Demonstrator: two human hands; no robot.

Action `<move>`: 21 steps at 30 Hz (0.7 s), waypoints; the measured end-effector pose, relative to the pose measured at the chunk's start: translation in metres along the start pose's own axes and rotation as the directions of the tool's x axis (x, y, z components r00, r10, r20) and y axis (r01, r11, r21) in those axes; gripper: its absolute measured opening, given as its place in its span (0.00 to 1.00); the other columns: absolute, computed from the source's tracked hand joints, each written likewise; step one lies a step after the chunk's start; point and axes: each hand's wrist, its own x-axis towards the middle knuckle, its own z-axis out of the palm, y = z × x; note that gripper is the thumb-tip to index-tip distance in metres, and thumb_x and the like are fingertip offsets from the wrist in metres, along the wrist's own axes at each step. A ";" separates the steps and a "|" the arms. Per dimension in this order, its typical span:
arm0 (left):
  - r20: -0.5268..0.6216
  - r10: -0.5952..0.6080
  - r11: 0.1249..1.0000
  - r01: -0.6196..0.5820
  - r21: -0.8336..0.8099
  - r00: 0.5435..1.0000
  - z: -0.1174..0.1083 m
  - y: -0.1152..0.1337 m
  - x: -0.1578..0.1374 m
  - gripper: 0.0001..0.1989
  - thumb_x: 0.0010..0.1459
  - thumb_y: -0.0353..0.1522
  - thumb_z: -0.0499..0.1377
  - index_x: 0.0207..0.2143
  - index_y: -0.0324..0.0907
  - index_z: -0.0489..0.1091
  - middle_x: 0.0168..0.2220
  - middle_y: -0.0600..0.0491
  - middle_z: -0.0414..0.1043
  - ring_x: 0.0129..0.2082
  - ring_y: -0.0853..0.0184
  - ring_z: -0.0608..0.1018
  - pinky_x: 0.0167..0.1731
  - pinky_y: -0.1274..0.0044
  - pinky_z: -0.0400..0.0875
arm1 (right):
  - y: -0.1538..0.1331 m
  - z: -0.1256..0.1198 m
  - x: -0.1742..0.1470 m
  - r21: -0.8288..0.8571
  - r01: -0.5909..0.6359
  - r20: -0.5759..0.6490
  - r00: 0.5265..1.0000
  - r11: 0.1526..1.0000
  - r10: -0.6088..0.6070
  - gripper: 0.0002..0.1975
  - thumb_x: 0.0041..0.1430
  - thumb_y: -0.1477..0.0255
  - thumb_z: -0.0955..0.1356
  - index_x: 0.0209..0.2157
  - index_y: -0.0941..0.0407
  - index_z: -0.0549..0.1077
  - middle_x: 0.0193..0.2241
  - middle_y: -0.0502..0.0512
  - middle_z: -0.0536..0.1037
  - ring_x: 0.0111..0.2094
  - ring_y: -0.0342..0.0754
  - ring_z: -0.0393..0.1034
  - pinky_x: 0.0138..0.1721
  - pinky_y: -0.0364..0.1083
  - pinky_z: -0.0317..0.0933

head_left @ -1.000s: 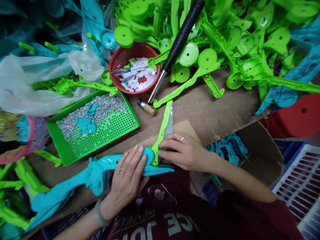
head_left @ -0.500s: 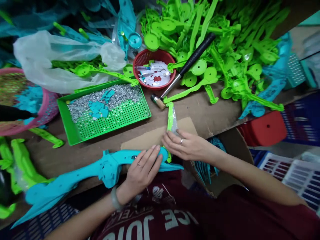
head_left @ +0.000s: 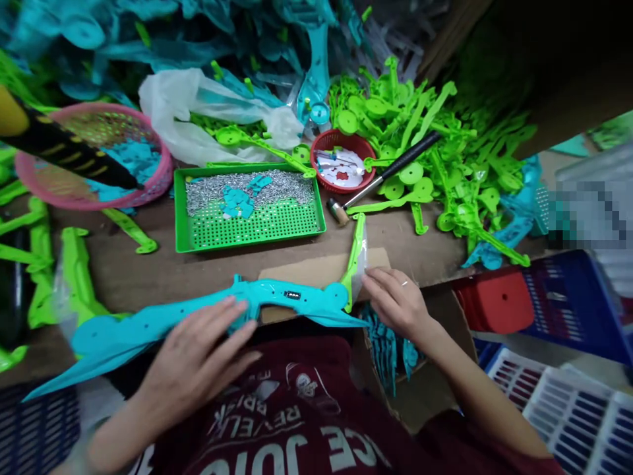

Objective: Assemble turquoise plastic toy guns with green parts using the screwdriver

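Observation:
A long blue plastic toy part (head_left: pixel 182 311) with pointed fins lies along the table's front edge. My left hand (head_left: pixel 202 359) rests over its middle, fingers stretched out and slightly apart. A narrow green plastic arm (head_left: pixel 353 260), with a clear fin along its right side, meets the blue part's rounded right end. My right hand (head_left: pixel 398 300) has its fingertips closed at the lower edge of that fin; the thumb is hidden. A small dark slot with metal contacts (head_left: pixel 293 295) shows in the blue part.
Behind stand a green tray (head_left: pixel 247 237) of small metal pieces, a red basket (head_left: pixel 319 178) and a pink basket (head_left: pixel 39 191). A hammer (head_left: pixel 363 191) leans by piled green parts (head_left: pixel 445 165). A dark, yellow-marked tool (head_left: pixel 69 145) hangs at left. Cardboard (head_left: pixel 301 267) lies under the work.
My left hand has slid left along the blue part, off its right end, uncovering the slot. My right hand has drawn slightly back to the fin's edge. The view has shifted.

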 end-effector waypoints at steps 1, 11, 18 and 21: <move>0.028 -0.036 0.999 0.036 0.017 0.999 -0.003 -0.011 -0.009 0.26 0.61 0.34 0.66 0.59 0.37 0.66 0.64 0.35 0.61 0.66 0.48 0.63 0.64 0.58 0.60 | -0.006 -0.001 0.002 0.042 -0.016 -0.031 0.999 0.999 0.018 0.20 0.63 0.79 0.65 0.57 0.63 0.68 0.45 0.68 0.78 0.48 0.57 0.74 0.43 0.55 0.73; -0.015 0.093 0.992 -0.092 0.083 0.996 0.027 -0.031 -0.033 0.20 0.68 0.25 0.54 0.61 0.32 0.65 0.62 0.37 0.66 0.65 0.50 0.65 0.66 0.57 0.58 | -0.028 -0.016 0.020 0.154 -0.125 -0.046 0.990 0.980 0.134 0.15 0.66 0.68 0.66 0.50 0.62 0.73 0.42 0.68 0.79 0.44 0.57 0.75 0.40 0.55 0.72; -0.089 0.067 0.993 -0.058 0.104 0.994 0.041 -0.021 -0.025 0.16 0.67 0.23 0.51 0.55 0.33 0.71 0.61 0.39 0.68 0.65 0.51 0.66 0.65 0.59 0.59 | -0.002 -0.034 0.137 0.183 -0.141 -0.171 0.970 0.973 0.173 0.13 0.63 0.75 0.67 0.49 0.54 0.74 0.43 0.60 0.77 0.44 0.55 0.73 0.44 0.56 0.70; -0.139 0.111 0.985 -0.090 0.150 0.984 0.050 -0.018 -0.013 0.17 0.67 0.23 0.50 0.54 0.32 0.71 0.61 0.36 0.67 0.63 0.48 0.68 0.61 0.58 0.65 | -0.012 0.004 0.237 0.366 -0.044 -0.041 0.997 0.929 0.063 0.24 0.65 0.66 0.66 0.61 0.57 0.64 0.59 0.65 0.67 0.59 0.58 0.64 0.55 0.60 0.66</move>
